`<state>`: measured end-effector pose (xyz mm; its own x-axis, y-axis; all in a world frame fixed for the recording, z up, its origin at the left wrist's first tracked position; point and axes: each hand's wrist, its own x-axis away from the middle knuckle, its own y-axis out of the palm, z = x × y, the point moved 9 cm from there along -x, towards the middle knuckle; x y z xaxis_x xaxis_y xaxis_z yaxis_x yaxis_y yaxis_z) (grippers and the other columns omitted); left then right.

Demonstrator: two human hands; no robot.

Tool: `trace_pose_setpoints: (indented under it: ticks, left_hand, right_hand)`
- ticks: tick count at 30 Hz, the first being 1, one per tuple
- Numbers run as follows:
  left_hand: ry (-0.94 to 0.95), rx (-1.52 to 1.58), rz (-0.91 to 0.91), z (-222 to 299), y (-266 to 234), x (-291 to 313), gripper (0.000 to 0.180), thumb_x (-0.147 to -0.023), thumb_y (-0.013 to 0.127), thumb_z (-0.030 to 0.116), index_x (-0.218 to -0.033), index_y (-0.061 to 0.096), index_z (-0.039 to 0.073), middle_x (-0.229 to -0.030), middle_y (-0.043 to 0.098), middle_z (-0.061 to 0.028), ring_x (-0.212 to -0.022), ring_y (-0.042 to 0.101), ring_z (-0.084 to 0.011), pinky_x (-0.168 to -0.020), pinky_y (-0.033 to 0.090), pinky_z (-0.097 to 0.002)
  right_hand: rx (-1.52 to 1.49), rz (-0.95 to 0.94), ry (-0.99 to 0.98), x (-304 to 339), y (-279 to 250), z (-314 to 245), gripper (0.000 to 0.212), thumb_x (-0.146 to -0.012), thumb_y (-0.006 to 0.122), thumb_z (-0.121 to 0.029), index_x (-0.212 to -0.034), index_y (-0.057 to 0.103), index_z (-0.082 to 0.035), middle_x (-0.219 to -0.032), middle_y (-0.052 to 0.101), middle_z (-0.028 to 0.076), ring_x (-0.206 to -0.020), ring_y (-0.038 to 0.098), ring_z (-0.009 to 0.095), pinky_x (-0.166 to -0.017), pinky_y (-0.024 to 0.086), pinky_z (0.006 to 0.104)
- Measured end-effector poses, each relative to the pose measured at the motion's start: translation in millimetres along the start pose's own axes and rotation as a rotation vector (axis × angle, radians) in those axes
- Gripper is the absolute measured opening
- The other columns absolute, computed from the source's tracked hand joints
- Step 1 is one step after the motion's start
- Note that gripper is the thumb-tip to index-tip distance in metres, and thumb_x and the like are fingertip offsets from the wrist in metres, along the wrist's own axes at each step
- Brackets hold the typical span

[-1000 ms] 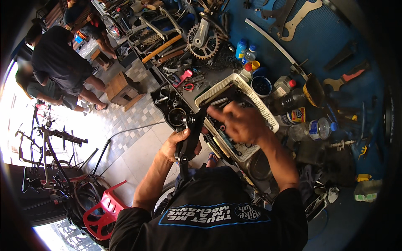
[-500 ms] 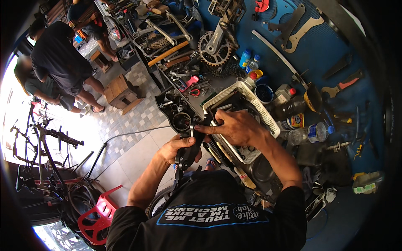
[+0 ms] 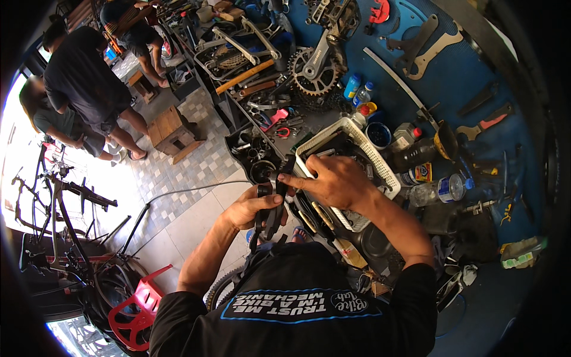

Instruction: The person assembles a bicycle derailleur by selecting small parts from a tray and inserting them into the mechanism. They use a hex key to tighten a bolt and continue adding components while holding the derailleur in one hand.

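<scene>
My left hand [image 3: 245, 209] is closed round a long black bicycle part [image 3: 275, 219], its thumb lying across the front. The part looks like two dark arms side by side; its exact kind I cannot make out. At its upper end, the thumb of my right hand [image 3: 342, 183] presses against it, with the fingers curled and partly hidden. Just beyond the part is a dark holder with round metal sockets or cups [image 3: 260, 171]. A white plastic basket [image 3: 388, 177] of small parts lies under and beyond my right hand.
On the bench stand a chainring with a crank [image 3: 315, 72], bottles [image 3: 452, 188] and a blue-rimmed tub [image 3: 378, 135]. Tools hang on the blue wall [image 3: 386, 77]. A red plastic chair [image 3: 140, 312] and bicycle frames are at left. Several people [image 3: 89, 77] are near a wooden stool [image 3: 172, 132].
The black part has turned in my left hand, so two separate arms now show. My right thumb stays at its upper end. The view has shifted slightly.
</scene>
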<state>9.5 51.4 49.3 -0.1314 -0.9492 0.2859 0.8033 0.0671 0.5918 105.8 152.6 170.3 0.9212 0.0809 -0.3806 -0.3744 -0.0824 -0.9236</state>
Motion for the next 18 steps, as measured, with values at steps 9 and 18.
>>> trace_pose_setpoints:
  ticks: [9, 18]
  left_hand:
    - [0.105, -0.591, 0.289, 17.0, -18.9, 5.1, 0.047, -0.095, 0.078, 0.014, -0.134, 0.057, -0.003, -0.101, 0.076, -0.0117, -0.095, 0.074, -0.0176, -0.084, 0.059, -0.0321]
    - [0.484, -0.058, 0.372, -9.3, -40.2, -20.4, 0.042, -0.101, 0.069, 0.017, -0.135, 0.050, 0.003, -0.104, 0.075, -0.0165, -0.088, 0.073, -0.0208, -0.073, 0.060, -0.0339]
  right_hand:
    - [-2.339, -0.090, 0.608, 44.9, 101.0, -36.8, 0.057, -0.106, 0.060, -0.017, -0.160, 0.046, -0.005, -0.080, 0.053, -0.001, -0.060, 0.039, 0.004, -0.053, 0.036, 0.0187]
    - [-1.011, 0.253, 0.645, 80.4, 96.8, -11.2, 0.087, -0.097, 0.078, -0.043, -0.162, 0.038, -0.001, -0.106, 0.064, 0.005, -0.082, 0.059, 0.013, -0.068, 0.051, 0.0279]
